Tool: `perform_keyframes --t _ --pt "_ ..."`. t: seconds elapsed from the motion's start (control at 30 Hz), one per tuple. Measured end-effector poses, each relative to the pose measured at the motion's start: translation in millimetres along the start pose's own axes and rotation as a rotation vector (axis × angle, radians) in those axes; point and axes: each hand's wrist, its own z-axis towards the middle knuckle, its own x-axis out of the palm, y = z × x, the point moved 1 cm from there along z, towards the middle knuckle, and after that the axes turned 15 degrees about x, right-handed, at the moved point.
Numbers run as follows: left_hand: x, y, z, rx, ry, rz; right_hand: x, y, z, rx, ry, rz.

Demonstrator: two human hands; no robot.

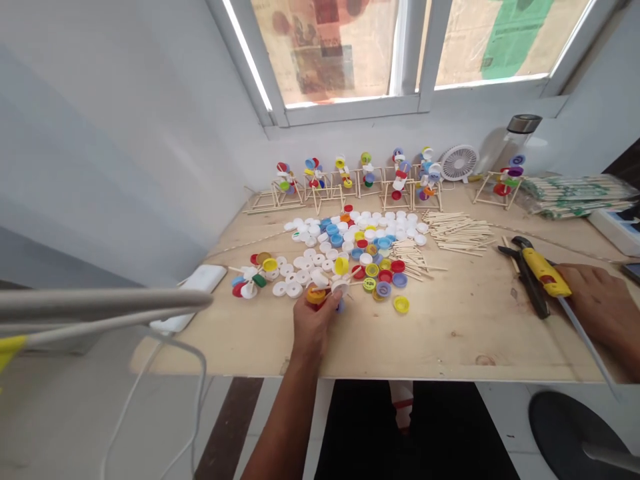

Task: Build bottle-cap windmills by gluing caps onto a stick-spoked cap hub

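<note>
My left hand [314, 323] is closed around a small wheel of bottle caps [316, 295], with orange, yellow and white caps and thin wooden sticks showing past the fingers. At the right of the table, my right hand [597, 303] is on the handle side of a yellow hot glue gun [545, 272], its fingers partly hidden behind the body. A long glue stick [587, 343] runs out of the gun's back. Right beside the gun lies a black-handled tool [533, 290]. Loose white caps [295, 288] and coloured caps [385, 275] lie around my left hand.
Stick frames with cap wheels [397, 177] line the wall. Loose wooden sticks [457, 232], another cap wheel [250, 280], a small fan [459, 163], a bottle [517, 140] and bagged sticks [580, 193] are on the table. A blurred pale bar [100, 305] juts in from the left.
</note>
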Motion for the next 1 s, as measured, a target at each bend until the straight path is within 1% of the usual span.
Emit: perform_keyframes --t 0.07,0.13,0.2,0.27,0.33,0.4,0.43,0.47,0.53,0.57,0.6,0.67,0.73,0.8,0.9,1.0 --pt "2.0 0.1 6.1 0.012 0.009 0.004 9.4 -13.0 4.1 0.002 0.035 0.051" --pt "3.5 0.2 12.5 0.015 0.024 -0.001 11.6 -22.5 7.5 -0.035 0.051 0.069" --pt "4.9 0.0 19.0 0.013 0.061 -0.004 3.0 -23.4 9.2 -0.102 0.018 0.054" --pt "7.3 -1.4 24.7 0.016 0.105 -0.016 -16.1 -10.3 8.1 -0.145 -0.077 0.019" --pt "11.5 -4.4 29.3 0.024 0.128 -0.041 -40.1 19.2 3.4 -0.121 -0.166 0.009" --pt "17.2 -8.0 32.6 0.022 0.145 -0.058 -61.1 63.3 -4.6 -0.056 -0.181 0.119" --pt "20.1 -9.6 34.0 0.018 0.158 -0.060 -68.1 89.0 -9.2 -0.043 -0.130 0.224" --pt "22.7 -10.6 35.2 0.014 0.172 -0.060 -72.2 115.6 -13.8 -0.047 -0.040 0.348" --pt "26.1 -10.3 37.4 0.009 0.199 -0.061 -71.8 167.2 -22.0 -0.111 0.226 0.523" --pt "26.5 -8.9 38.3 0.006 0.214 -0.060 -68.9 189.8 -25.0 -0.142 0.305 0.572" --pt "26.2 -6.7 39.1 0.000 0.229 -0.057 -64.8 209.5 -27.2 -0.178 0.347 0.593" --pt "23.4 -0.7 40.6 -0.020 0.257 -0.047 -54.9 239.4 -29.3 -0.246 0.354 0.564" --pt "19.7 5.6 41.7 -0.033 0.267 -0.043 -44.9 257.3 -29.7 -0.288 0.315 0.501" --pt "16.8 9.9 42.8 -0.031 0.264 -0.053 -37.1 266.1 -30.2 -0.312 0.266 0.448" --pt "16.8 10.4 44.0 -0.027 0.275 -0.068 -31.5 268.3 -30.8 -0.329 0.237 0.419" --pt "21.5 2.8 46.2 -0.012 0.283 -0.091 -34.7 264.3 -24.6 -0.318 0.298 0.460"
